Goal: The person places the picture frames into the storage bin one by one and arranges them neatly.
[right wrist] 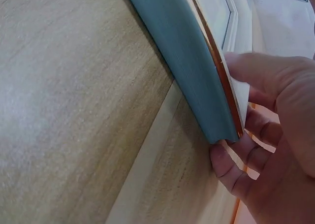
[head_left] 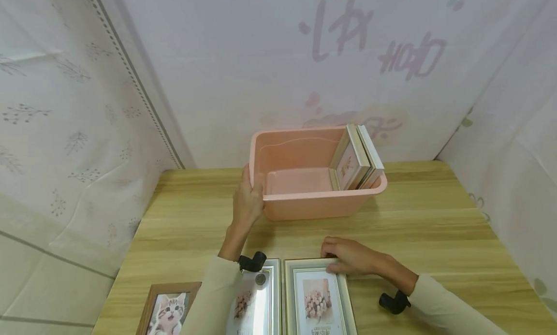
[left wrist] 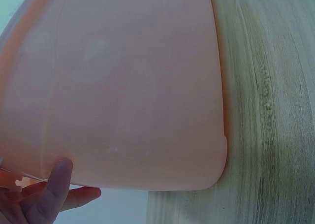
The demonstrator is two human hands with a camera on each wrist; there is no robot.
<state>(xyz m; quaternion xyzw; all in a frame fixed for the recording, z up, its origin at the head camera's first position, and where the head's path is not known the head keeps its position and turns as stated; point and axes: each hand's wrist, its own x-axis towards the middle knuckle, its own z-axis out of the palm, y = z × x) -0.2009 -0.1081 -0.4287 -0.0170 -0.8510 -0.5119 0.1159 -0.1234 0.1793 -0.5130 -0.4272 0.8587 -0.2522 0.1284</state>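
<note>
On the wooden table [head_left: 435,214], right hand [head_left: 352,257] fingers [right wrist: 236,172] pinch the grey-green flower picture frame's [head_left: 317,296] stiff, light, probably fragile top edge; left hand [head_left: 247,202] grips the pink plastic tub [head_left: 322,207].

Cat frame [head_left: 167,310] cut off below, flower frames' [head_left: 316,301] lower parts too

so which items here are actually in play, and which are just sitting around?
In play:
- pink bin, left hand gripping its rim
- flower frame, right hand gripping its top corner
- frames standing in the bin

Lying about:
- second flower frame, beside the first
- cat frame, near table edge
- table
</note>
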